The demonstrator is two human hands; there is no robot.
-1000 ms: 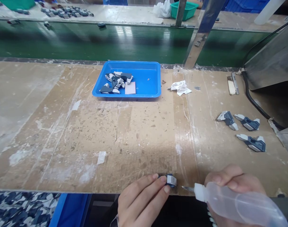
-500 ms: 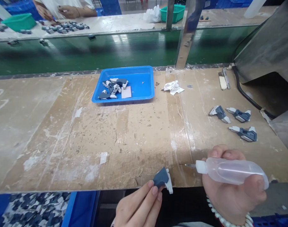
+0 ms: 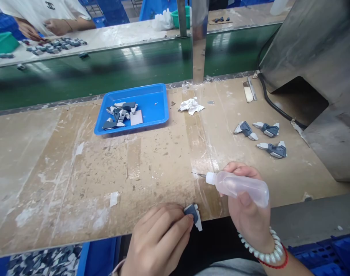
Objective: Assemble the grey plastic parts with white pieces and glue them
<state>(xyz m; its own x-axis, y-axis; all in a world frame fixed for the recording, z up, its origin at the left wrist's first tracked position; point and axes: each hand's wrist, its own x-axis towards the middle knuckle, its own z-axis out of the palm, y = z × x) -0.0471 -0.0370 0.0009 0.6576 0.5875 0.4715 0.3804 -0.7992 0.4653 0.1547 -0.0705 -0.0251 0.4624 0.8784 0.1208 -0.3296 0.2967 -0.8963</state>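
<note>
My left hand point(image 3: 163, 237) pinches a small dark grey and white plastic part point(image 3: 193, 215) at the front edge of the workbench. My right hand point(image 3: 248, 203) is wrapped round a translucent squeeze bottle point(image 3: 235, 186) with a white cap. Its thin needle tip points left, above the bench and apart from the held part. To the right lie three similar parts, one of them a grey and white piece point(image 3: 275, 149). A shallow blue tray point(image 3: 152, 122) at the back holds several more parts and a pale square pad point(image 3: 136, 117).
Behind the tray stands a crumpled white tissue point(image 3: 191, 105), left of a metal-edged scraper-like piece point(image 3: 250, 90). A metal housing point(image 3: 307, 57) with a black cable bounds the right. A metal post point(image 3: 199, 42) rises at the back. Across the green belt point(image 3: 129, 69), another person handles parts.
My view has turned, so the bench things sit further left. The bottle's needle is now higher above the part, and my left hand has rolled over, with its back showing more.
</note>
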